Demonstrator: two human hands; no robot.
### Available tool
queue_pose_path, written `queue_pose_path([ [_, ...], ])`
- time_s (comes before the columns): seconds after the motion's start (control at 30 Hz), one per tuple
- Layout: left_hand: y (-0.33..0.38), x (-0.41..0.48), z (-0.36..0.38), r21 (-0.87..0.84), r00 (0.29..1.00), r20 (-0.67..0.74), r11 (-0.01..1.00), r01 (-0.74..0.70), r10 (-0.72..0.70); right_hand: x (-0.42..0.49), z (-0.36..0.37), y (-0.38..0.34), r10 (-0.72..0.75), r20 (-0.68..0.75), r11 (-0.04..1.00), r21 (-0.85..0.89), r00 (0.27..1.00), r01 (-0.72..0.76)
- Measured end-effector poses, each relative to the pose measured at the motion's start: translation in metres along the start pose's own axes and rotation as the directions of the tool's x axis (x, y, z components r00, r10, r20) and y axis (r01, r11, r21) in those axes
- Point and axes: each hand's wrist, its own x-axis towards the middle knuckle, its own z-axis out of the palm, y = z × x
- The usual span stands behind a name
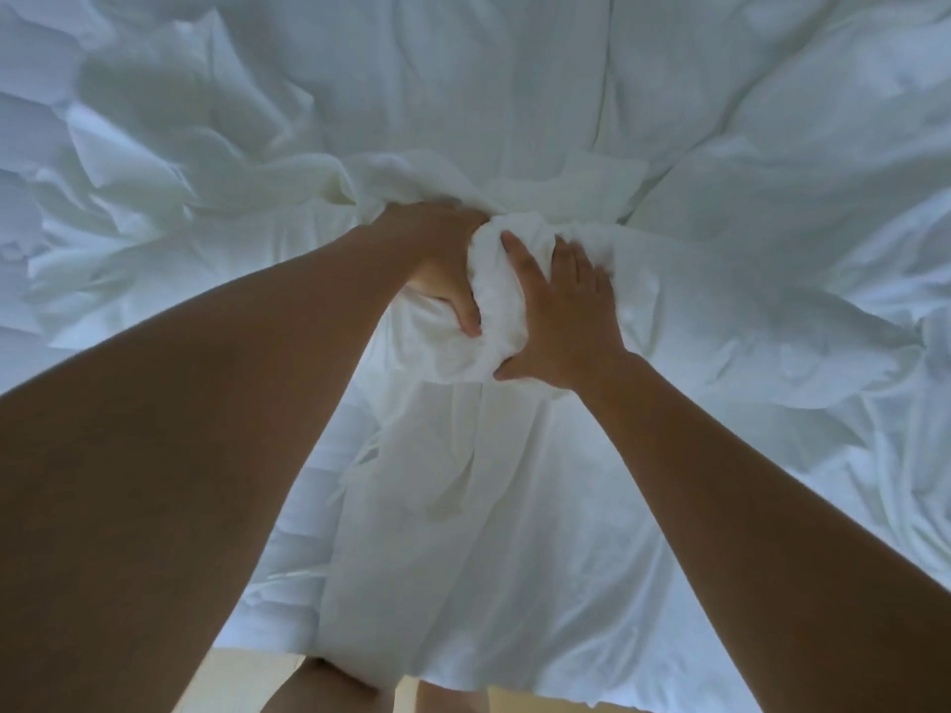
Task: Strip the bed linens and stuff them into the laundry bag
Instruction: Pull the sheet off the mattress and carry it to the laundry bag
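Observation:
White bed linen (514, 120) fills nearly the whole head view, rumpled into deep folds. At the centre a bunched wad of sheet (494, 311) rises between my hands. My left hand (442, 259) grips the wad from the left, thumb curled into the cloth. My right hand (561, 311) clasps it from the right, fingers spread over the bunch and thumb tucked under it. A loose length of sheet (463, 532) hangs down from the wad toward me. No laundry bag is in view.
A quilted mattress surface (31, 110) shows at the far left under the pulled-back linen. A pale floor (231, 676) and my legs (329, 687) appear along the bottom edge below the hanging sheet.

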Motion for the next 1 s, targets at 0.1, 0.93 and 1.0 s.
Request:
queue_pose_path([
  [0.1,0.0,0.005,-0.003,-0.024,1.0,0.01,1.0,-0.001,0.001,0.012,-0.002,0.006,-0.003,0.041,1.0,0.018,0.999,0.002],
  [0.93,0.025,-0.177,0.14,0.262,1.0,0.001,0.965,0.001,-0.002,-0.168,0.077,-0.074,-0.047,0.276,0.88,0.466,0.96,-0.091],
  [1.0,0.039,-0.199,0.162,0.319,0.998,-0.029,0.947,-0.036,0.048,-0.162,0.072,-0.07,-0.061,0.302,0.861,0.498,0.951,-0.103],
])
